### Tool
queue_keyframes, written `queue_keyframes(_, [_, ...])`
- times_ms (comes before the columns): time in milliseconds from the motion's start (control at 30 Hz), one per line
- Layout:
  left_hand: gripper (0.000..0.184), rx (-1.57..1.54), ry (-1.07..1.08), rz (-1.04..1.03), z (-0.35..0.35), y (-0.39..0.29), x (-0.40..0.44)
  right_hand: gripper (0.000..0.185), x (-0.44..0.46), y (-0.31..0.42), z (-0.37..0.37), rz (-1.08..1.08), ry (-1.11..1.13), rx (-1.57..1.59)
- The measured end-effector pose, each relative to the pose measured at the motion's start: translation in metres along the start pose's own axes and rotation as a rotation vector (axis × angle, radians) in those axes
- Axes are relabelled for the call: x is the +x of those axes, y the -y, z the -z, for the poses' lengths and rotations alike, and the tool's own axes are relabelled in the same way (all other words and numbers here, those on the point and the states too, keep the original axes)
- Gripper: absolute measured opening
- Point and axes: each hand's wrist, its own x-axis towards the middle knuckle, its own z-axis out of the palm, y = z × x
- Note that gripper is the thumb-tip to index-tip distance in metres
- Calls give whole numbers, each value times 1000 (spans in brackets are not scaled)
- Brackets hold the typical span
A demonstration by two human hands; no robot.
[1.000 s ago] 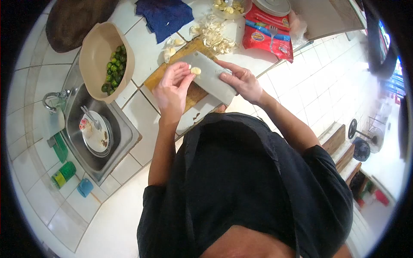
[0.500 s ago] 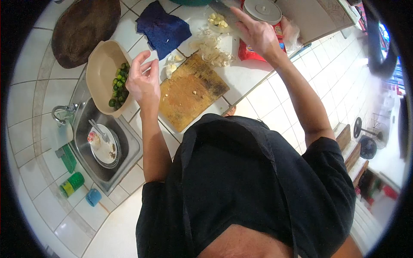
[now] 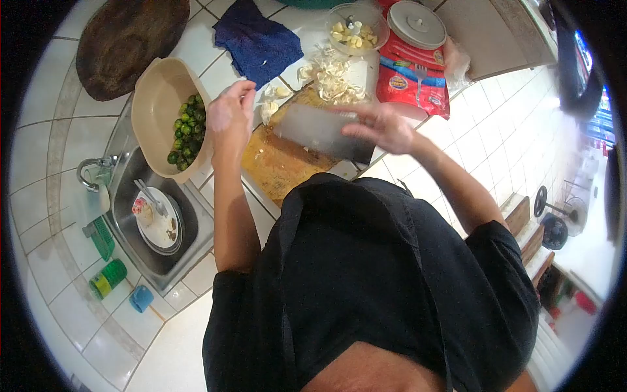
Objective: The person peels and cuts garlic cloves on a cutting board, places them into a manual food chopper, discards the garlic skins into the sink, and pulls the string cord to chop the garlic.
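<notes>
My right hand [image 3: 385, 127] grips a broad-bladed cleaver [image 3: 320, 130], blurred by motion, over the worn wooden cutting board [image 3: 274, 163]. The blade points left across the board and hides part of it. My left hand [image 3: 232, 114] is beside the board's left edge, its fingers drawn together; whatever they may hold is too small to make out. Near its fingertips lie white garlic pieces [image 3: 269, 111]. A heap of garlic skins [image 3: 336, 78] spreads behind the board. Peeled cloves lie in a clear bowl [image 3: 358, 47] with a central post.
A beige dish [image 3: 151, 98] with Brussels sprouts [image 3: 188, 134] stands at left, beside the sink [image 3: 189, 251] holding a plate [image 3: 153, 225]. A blue cloth [image 3: 258, 42], a red packet [image 3: 408, 75], a grey lid [image 3: 417, 25] and a dark oval board [image 3: 130, 46] lie farther back.
My right hand has brought the cleaver from the clear bowl back over the cutting board. My left hand has shifted slightly right and its fingers have drawn in.
</notes>
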Motion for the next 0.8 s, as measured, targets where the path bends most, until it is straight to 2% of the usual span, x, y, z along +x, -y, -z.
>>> queue_keyframes(67, [24,48,248,93,-9,-6,7,45,1,7,-17,4,48,50])
queue_keyframes(100, [24,48,249,93,-13,-5,9,45,1,7,-23,5,62,11])
queue_keyframes(167, [26,223,279,-231,-25,-1,12,44,-1,11,-27,4,35,-30])
queue_keyframes(233, [25,230,298,-254,-33,1,15,43,-3,11,-27,108,-59,-480])
queue_keyframes(433, [19,276,311,-347,-42,-4,23,38,-15,21,-30,65,-105,-544])
queue_keyframes(500, [18,278,290,-385,-39,-6,24,36,-17,21,-31,123,-227,-607])
queue_keyframes(567, [17,61,230,-224,-33,-11,22,34,-9,21,-26,164,-321,-589])
queue_keyframes(600, [17,61,233,-227,-30,-14,20,32,-3,22,-23,210,-410,-572])
queue_keyframes(633, [17,-97,295,-50,-27,-19,18,32,4,24,-21,208,-413,-571])
queue_keyframes(667, [18,-254,354,129,-24,-23,15,31,13,29,-18,132,-430,-325])
queue_keyframes(700, [18,-252,354,126,-22,-28,13,30,23,33,-16,59,-442,-80])
queue_keyframes(767, [19,-605,351,252,-20,-39,6,34,43,34,-17,40,-477,8])
queue_keyframes(800, [19,-604,352,249,-20,-43,3,36,52,31,-19,28,-479,136])
